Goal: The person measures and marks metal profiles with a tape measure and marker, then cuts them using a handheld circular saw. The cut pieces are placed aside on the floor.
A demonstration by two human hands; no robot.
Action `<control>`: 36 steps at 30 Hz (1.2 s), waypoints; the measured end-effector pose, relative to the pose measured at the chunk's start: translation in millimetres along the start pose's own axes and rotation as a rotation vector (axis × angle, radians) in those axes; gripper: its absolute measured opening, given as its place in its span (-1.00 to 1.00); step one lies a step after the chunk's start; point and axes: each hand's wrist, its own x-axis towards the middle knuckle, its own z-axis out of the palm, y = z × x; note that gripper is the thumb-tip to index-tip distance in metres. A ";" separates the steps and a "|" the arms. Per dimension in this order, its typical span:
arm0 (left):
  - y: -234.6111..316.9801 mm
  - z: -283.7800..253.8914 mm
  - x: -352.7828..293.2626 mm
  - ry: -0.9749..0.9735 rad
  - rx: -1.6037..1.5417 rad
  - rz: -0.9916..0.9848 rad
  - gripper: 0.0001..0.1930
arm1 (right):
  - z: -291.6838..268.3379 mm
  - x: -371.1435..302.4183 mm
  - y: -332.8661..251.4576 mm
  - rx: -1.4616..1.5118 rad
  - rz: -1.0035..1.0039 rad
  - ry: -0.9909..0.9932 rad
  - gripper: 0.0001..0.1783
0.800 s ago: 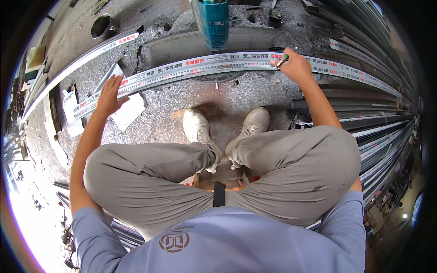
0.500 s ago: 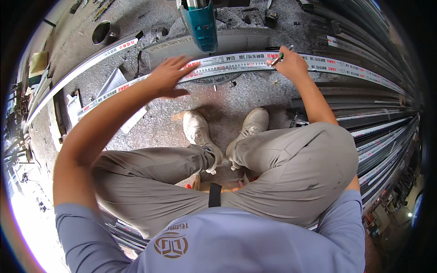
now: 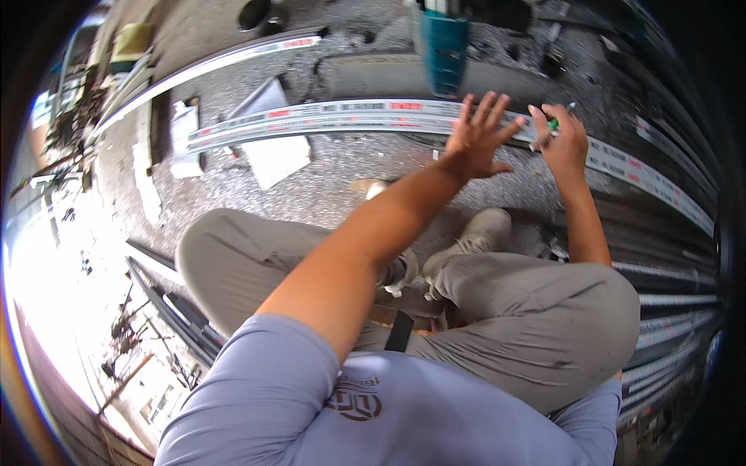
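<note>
A long metal profile (image 3: 342,116), wrapped in white film with red and black print, runs crosswise in front of my feet. My left hand (image 3: 478,140) is open over it, fingers spread; whether the palm presses on it I cannot tell. Just to its right, my right hand (image 3: 566,144) is closed round a slim pen-like tool (image 3: 552,124) with a green part, held at the profile's right stretch. A teal power-tool body (image 3: 445,58) stands just beyond the profile, close to my left fingertips.
White paper sheets (image 3: 278,159) lie on the speckled grey floor (image 3: 342,167). Another film-covered profile (image 3: 225,58) rests at the far left. Stacked dark and white profiles (image 3: 672,303) fill the right side. A dark cup-like object (image 3: 253,14) stands at the back.
My left hand has slid right along the profile and is now beside my right hand, fingers spread wider. The whole view has shifted, putting the teal tool and profile farther right.
</note>
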 end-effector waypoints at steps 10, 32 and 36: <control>-4.4 10.2 -1.0 0.061 -0.153 0.009 0.03 | 65.1 -10.2 5.8 0.721 0.050 -0.131 -0.43; -98.6 -4.5 -15.8 -0.434 0.022 -0.529 0.26 | 44.1 -10.6 23.9 0.710 0.097 -0.186 -0.87; -99.2 -2.9 -16.0 -0.433 0.021 -0.520 0.25 | 52.3 -12.7 26.3 0.790 0.124 -0.274 -0.87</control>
